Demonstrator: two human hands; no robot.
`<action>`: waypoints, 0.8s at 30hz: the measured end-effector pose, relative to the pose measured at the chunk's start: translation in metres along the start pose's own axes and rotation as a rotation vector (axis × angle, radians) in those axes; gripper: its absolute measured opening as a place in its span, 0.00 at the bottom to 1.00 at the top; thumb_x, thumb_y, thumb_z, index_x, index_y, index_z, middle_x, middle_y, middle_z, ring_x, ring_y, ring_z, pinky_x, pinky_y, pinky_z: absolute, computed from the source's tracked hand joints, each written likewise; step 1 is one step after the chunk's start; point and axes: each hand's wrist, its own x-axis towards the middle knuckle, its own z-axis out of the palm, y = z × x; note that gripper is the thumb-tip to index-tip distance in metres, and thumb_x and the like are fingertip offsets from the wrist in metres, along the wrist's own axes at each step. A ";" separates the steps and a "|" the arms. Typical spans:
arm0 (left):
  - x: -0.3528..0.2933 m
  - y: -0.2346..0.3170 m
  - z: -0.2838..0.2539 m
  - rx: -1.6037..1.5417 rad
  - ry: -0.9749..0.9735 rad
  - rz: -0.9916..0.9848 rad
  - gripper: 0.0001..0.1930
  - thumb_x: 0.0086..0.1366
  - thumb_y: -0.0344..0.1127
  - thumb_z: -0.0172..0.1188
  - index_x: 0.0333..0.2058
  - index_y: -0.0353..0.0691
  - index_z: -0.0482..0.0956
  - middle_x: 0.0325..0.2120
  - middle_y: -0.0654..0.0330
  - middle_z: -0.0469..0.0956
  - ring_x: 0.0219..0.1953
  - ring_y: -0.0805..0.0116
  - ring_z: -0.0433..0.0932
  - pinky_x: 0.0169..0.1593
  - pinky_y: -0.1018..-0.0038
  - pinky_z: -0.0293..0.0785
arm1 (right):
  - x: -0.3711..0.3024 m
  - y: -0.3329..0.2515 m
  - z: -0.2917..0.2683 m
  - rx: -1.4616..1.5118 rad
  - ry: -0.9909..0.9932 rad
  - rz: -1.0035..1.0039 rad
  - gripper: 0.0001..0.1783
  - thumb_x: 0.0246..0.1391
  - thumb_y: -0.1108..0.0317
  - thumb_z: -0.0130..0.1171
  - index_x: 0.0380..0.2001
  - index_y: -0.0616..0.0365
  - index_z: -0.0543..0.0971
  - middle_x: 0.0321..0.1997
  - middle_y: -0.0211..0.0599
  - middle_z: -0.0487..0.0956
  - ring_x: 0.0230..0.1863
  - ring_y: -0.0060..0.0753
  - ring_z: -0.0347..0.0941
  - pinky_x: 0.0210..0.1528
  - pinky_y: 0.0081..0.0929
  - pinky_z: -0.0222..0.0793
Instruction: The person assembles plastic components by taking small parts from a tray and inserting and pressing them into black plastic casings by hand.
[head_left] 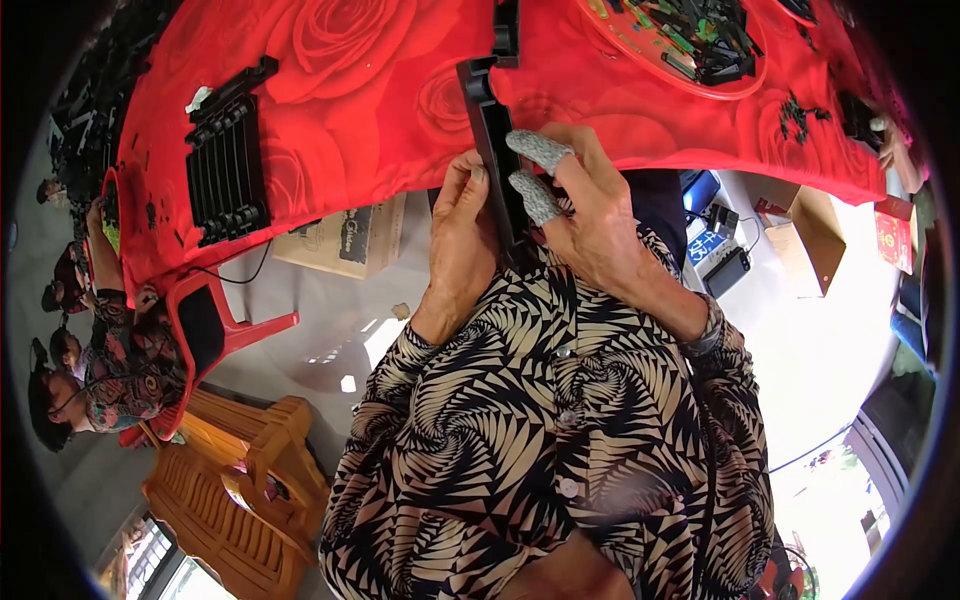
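Observation:
A long, narrow black plastic trough-like part (pixel 490 130) stands upright in front of my chest, over the table's near edge. My left hand (pixel 463 235) is closed on its left side, the thumb up along it and the fingers bent behind. My right hand (pixel 598 205) is closed against its right side. Two of that hand's fingers wear grey knitted finger covers (pixel 538 151), and their tips press at the part's edge. Whether a small piece lies under those fingertips is hidden. Another black part (pixel 507 35) lies just beyond the far end.
A red rose-patterned cloth (pixel 340 130) covers the table. Left lies a row of black parts (pixel 228 170); far right, an orange tray (pixel 735 92) holds small black pieces. Cardboard boxes (pixel 345 243) stand below. At left, a person (pixel 125 375) sits near a red chair (pixel 240 330).

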 end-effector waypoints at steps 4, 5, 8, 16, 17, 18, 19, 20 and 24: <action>0.001 -0.008 -0.005 -0.038 -0.025 0.028 0.08 0.71 0.35 0.50 0.45 0.43 0.70 0.40 0.63 0.76 0.41 0.75 0.74 0.45 0.77 0.71 | 0.005 0.003 0.004 -0.110 -0.017 -0.018 0.23 0.33 0.81 0.56 0.40 0.67 0.74 0.42 0.52 0.72 0.39 0.53 0.73 0.38 0.40 0.73; 0.001 -0.009 -0.004 -0.038 -0.025 0.030 0.08 0.71 0.35 0.50 0.45 0.43 0.70 0.40 0.63 0.76 0.41 0.75 0.74 0.45 0.77 0.71 | 0.007 0.000 0.003 -0.140 -0.073 0.022 0.22 0.34 0.83 0.56 0.40 0.68 0.75 0.41 0.51 0.73 0.38 0.53 0.74 0.38 0.38 0.73; -0.001 -0.008 -0.005 -0.023 0.003 0.032 0.07 0.71 0.35 0.50 0.45 0.44 0.71 0.39 0.65 0.76 0.40 0.77 0.74 0.45 0.78 0.71 | 0.009 -0.001 0.006 -0.163 -0.111 0.033 0.21 0.35 0.84 0.55 0.39 0.69 0.75 0.40 0.51 0.74 0.37 0.53 0.75 0.37 0.36 0.73; -0.007 -0.013 -0.006 -0.042 0.151 0.028 0.07 0.68 0.33 0.54 0.42 0.39 0.76 0.35 0.64 0.79 0.37 0.76 0.76 0.43 0.79 0.73 | 0.004 0.004 0.011 -0.110 -0.053 0.036 0.13 0.35 0.81 0.54 0.31 0.68 0.74 0.35 0.50 0.72 0.36 0.54 0.73 0.35 0.42 0.72; -0.007 -0.014 -0.006 -0.043 0.151 0.030 0.07 0.68 0.33 0.54 0.42 0.39 0.76 0.35 0.64 0.79 0.37 0.76 0.76 0.43 0.79 0.73 | 0.005 0.005 0.012 -0.103 -0.037 0.020 0.13 0.36 0.81 0.54 0.32 0.68 0.74 0.36 0.51 0.73 0.37 0.55 0.73 0.35 0.42 0.72; -0.006 -0.015 -0.008 -0.051 0.164 0.027 0.08 0.68 0.33 0.54 0.43 0.39 0.76 0.36 0.64 0.79 0.37 0.76 0.76 0.44 0.79 0.74 | 0.005 0.006 0.012 -0.096 -0.021 0.004 0.14 0.36 0.81 0.54 0.32 0.69 0.74 0.37 0.51 0.73 0.37 0.55 0.73 0.35 0.42 0.72; -0.006 -0.016 -0.009 -0.060 0.178 0.023 0.08 0.68 0.33 0.55 0.44 0.38 0.77 0.36 0.63 0.79 0.37 0.76 0.76 0.44 0.79 0.74 | 0.004 0.007 0.012 -0.097 -0.022 0.003 0.14 0.36 0.81 0.54 0.32 0.69 0.74 0.37 0.51 0.73 0.37 0.55 0.73 0.35 0.42 0.72; -0.006 -0.016 -0.008 -0.061 0.178 0.023 0.08 0.68 0.33 0.55 0.44 0.38 0.77 0.36 0.63 0.79 0.37 0.76 0.76 0.44 0.79 0.74 | 0.003 0.007 0.012 -0.078 -0.025 0.019 0.14 0.36 0.82 0.54 0.32 0.69 0.74 0.38 0.51 0.73 0.37 0.56 0.73 0.36 0.42 0.72; -0.011 -0.015 -0.003 -0.008 0.157 0.061 0.10 0.67 0.31 0.56 0.46 0.37 0.75 0.36 0.63 0.78 0.37 0.77 0.76 0.43 0.80 0.73 | 0.003 0.006 0.011 -0.044 -0.057 0.052 0.16 0.36 0.82 0.54 0.34 0.69 0.75 0.39 0.51 0.73 0.37 0.56 0.74 0.36 0.41 0.72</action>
